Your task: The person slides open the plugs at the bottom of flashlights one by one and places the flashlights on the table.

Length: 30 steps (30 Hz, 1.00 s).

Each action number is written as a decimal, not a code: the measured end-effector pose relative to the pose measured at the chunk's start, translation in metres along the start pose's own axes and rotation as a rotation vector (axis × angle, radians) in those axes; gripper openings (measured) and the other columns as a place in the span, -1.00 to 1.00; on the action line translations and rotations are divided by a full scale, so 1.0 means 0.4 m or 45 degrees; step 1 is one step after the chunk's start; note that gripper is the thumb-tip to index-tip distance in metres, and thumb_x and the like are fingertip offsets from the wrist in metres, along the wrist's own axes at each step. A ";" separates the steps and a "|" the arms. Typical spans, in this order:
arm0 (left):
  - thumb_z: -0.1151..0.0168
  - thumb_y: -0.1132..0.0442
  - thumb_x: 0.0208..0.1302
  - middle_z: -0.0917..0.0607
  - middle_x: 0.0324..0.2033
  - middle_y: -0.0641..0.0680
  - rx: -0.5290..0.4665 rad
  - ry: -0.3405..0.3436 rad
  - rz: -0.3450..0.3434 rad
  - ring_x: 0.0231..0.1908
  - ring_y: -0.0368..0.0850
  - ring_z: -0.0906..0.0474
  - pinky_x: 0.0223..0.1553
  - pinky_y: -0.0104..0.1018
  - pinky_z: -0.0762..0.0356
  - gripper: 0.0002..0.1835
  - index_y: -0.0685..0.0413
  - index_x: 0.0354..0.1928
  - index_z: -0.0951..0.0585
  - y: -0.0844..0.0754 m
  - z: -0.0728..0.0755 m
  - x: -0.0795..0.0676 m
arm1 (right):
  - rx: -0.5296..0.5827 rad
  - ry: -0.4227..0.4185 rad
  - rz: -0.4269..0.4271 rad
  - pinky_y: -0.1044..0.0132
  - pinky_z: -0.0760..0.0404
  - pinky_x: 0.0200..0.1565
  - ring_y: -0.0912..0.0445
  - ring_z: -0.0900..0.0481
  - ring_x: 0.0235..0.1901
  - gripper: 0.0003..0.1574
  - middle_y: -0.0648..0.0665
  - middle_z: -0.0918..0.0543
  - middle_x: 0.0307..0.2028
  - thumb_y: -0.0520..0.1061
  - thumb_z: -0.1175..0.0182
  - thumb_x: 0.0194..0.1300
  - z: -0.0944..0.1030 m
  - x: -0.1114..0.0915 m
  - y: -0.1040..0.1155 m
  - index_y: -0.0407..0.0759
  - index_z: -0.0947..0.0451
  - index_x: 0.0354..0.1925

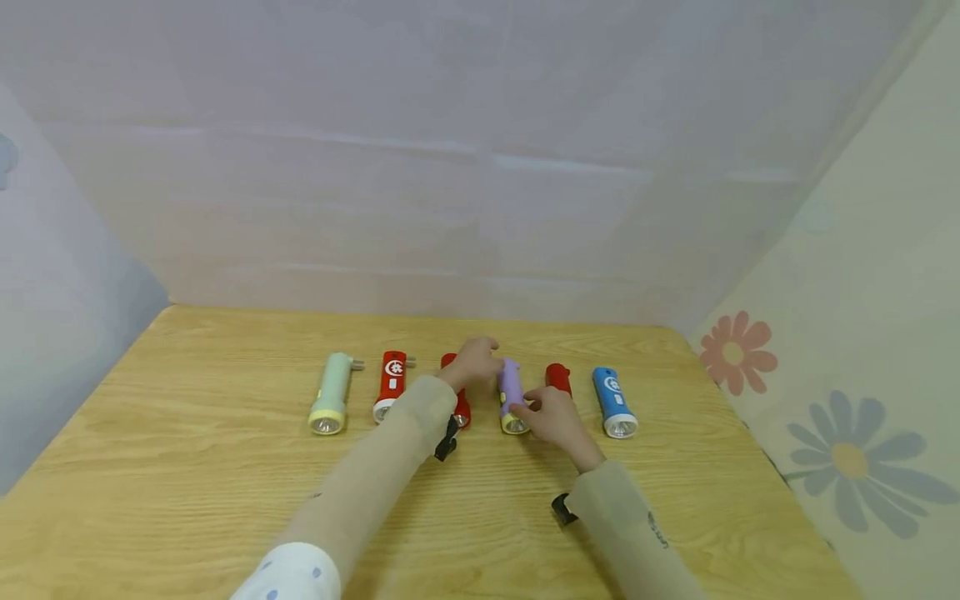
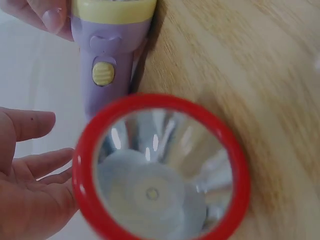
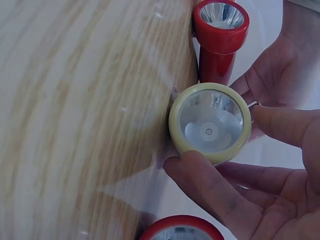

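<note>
A purple flashlight (image 1: 511,385) with a yellow head and a yellow switch (image 2: 103,73) lies on the wooden table, lamp end toward me. My right hand (image 1: 555,417) pinches its head, thumb and fingers on opposite sides of the yellow rim (image 3: 176,131). Fingers spread and relaxed, my left hand (image 1: 474,364) hovers at the flashlight's back end. Beneath the left wrist lies a red flashlight (image 1: 462,410), whose lamp fills the lower left wrist view. Partly covered by my right hand is another red flashlight (image 1: 558,377). A thin metal prong (image 3: 253,104) shows beside the right thumb.
On the left lie a light green flashlight (image 1: 333,387) and a red one with a white emblem (image 1: 392,379), both with plug prongs sticking out. A blue flashlight (image 1: 613,402) lies at the right end of the row. Pale sheeting (image 1: 480,208) rises behind the table.
</note>
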<state>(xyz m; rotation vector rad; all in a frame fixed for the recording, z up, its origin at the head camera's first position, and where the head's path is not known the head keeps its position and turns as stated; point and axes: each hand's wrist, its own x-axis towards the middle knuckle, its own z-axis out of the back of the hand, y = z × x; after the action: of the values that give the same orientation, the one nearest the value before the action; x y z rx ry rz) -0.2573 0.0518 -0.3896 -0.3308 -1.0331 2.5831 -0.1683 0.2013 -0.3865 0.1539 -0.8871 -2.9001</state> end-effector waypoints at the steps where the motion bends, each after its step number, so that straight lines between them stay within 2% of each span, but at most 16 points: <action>1: -0.04 0.33 0.17 -0.50 0.08 0.28 0.012 0.007 -0.003 0.11 0.10 -0.40 0.09 -0.15 -0.37 -0.52 0.41 0.14 -0.42 -0.002 -0.005 0.004 | 0.000 -0.001 -0.001 0.17 -0.57 -0.31 0.00 -0.59 -0.34 -0.57 -0.23 -0.66 -0.31 -0.06 -0.24 0.18 0.001 0.000 -0.002 -0.42 -0.58 -0.14; 5: 0.00 0.35 0.20 -0.50 0.08 0.28 -0.012 0.030 0.008 0.11 0.10 -0.41 0.09 -0.14 -0.38 -0.55 0.40 0.14 -0.42 -0.008 -0.020 0.011 | 0.012 -0.012 -0.010 0.20 -0.57 -0.35 0.03 -0.59 -0.38 -0.61 -0.23 -0.67 -0.33 -0.08 -0.25 0.17 0.004 -0.003 -0.006 -0.39 -0.60 -0.17; 11: 0.03 0.35 0.27 -0.49 0.09 0.28 -0.068 0.065 0.051 0.12 0.09 -0.40 0.10 -0.13 -0.36 -0.56 0.36 0.19 -0.38 -0.001 -0.033 0.016 | 0.045 0.021 -0.054 0.22 -0.57 -0.37 0.06 -0.59 -0.43 -0.55 -0.24 -0.66 -0.29 -0.06 -0.24 0.19 0.005 -0.005 -0.007 -0.41 -0.57 -0.10; 13: 0.03 0.35 0.26 -0.49 0.10 0.26 -0.068 0.071 0.052 0.13 0.06 -0.39 0.10 -0.14 -0.36 -0.54 0.31 0.22 -0.37 0.010 -0.041 0.024 | 0.049 0.026 -0.067 0.21 -0.58 -0.36 0.05 -0.59 -0.41 -0.54 -0.24 -0.66 -0.28 -0.05 -0.24 0.19 0.003 -0.005 -0.008 -0.41 -0.57 -0.09; 14: 0.03 0.33 0.23 -0.52 0.07 0.24 -0.067 0.056 0.008 0.09 0.03 -0.43 0.05 -0.18 -0.40 -0.54 0.28 0.20 -0.40 0.034 -0.056 0.046 | 0.044 0.024 -0.064 0.20 -0.58 -0.35 0.03 -0.59 -0.39 -0.54 -0.24 -0.66 -0.28 -0.05 -0.24 0.19 0.003 -0.005 -0.008 -0.41 -0.57 -0.10; 17: 0.00 0.34 0.19 -0.53 0.06 0.18 -0.077 0.076 0.007 0.05 -0.03 -0.45 0.03 -0.22 -0.41 -0.53 0.23 0.18 -0.43 0.059 -0.078 0.075 | 0.047 0.022 -0.064 0.20 -0.57 -0.35 0.03 -0.59 -0.36 -0.54 -0.24 -0.66 -0.27 -0.05 -0.24 0.19 0.000 -0.004 -0.010 -0.41 -0.58 -0.10; 20: 0.01 0.38 0.15 -0.54 0.04 0.19 -0.111 0.077 -0.004 0.00 -0.03 -0.46 0.00 -0.21 -0.43 -0.54 0.26 0.14 -0.46 0.053 -0.076 0.065 | 0.058 0.025 -0.065 0.21 -0.57 -0.35 0.03 -0.59 -0.37 -0.54 -0.25 -0.66 -0.26 -0.05 -0.23 0.19 -0.001 -0.003 -0.010 -0.41 -0.57 -0.10; 21: 0.02 0.41 0.16 -0.52 0.08 0.20 -0.120 0.091 0.036 0.04 0.00 -0.44 0.05 -0.16 -0.40 -0.53 0.28 0.16 -0.44 0.029 -0.061 0.041 | 0.058 0.026 -0.063 0.21 -0.57 -0.36 0.03 -0.59 -0.37 -0.54 -0.25 -0.66 -0.26 -0.04 -0.23 0.20 -0.001 -0.003 -0.010 -0.41 -0.57 -0.10; 25: 0.08 0.42 0.20 -0.49 0.10 0.25 -0.131 0.064 0.041 0.11 0.07 -0.40 0.10 -0.12 -0.36 -0.55 0.34 0.16 -0.43 -0.003 -0.041 0.000 | 0.059 0.021 -0.052 0.23 -0.57 -0.37 0.04 -0.59 -0.39 -0.55 -0.24 -0.66 -0.28 -0.05 -0.24 0.18 -0.003 -0.003 -0.009 -0.42 -0.58 -0.11; 28: 0.08 0.42 0.21 -0.49 0.11 0.24 -0.121 0.056 0.053 0.13 0.06 -0.38 0.11 -0.13 -0.35 -0.57 0.33 0.15 -0.44 0.008 -0.050 0.012 | 0.057 0.010 -0.042 0.22 -0.57 -0.36 0.04 -0.58 -0.38 -0.56 -0.23 -0.66 -0.29 -0.06 -0.25 0.17 -0.005 -0.003 -0.007 -0.41 -0.59 -0.13; 29: 0.07 0.42 0.20 -0.51 0.08 0.22 -0.103 0.050 0.044 0.09 0.03 -0.42 0.07 -0.16 -0.38 -0.58 0.33 0.12 -0.47 0.013 -0.053 0.017 | 0.060 0.009 -0.041 0.22 -0.57 -0.35 0.03 -0.58 -0.38 -0.56 -0.23 -0.66 -0.30 -0.06 -0.25 0.17 -0.005 -0.004 -0.007 -0.41 -0.59 -0.13; 30: 0.07 0.41 0.18 -0.57 -0.01 0.17 -0.106 0.021 -0.008 -0.03 -0.02 -0.48 -0.04 -0.23 -0.44 -0.62 0.29 0.02 -0.55 0.039 -0.071 0.040 | 0.062 0.009 -0.041 0.21 -0.57 -0.35 0.03 -0.58 -0.37 -0.57 -0.23 -0.66 -0.30 -0.06 -0.25 0.17 -0.005 -0.005 -0.005 -0.41 -0.59 -0.13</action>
<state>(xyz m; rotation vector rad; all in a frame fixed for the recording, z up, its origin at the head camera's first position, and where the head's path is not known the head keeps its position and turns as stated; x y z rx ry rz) -0.2660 0.0653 -0.4222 -0.3688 -1.1360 2.5324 -0.1664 0.2022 -0.3894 0.1837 -0.9631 -2.9072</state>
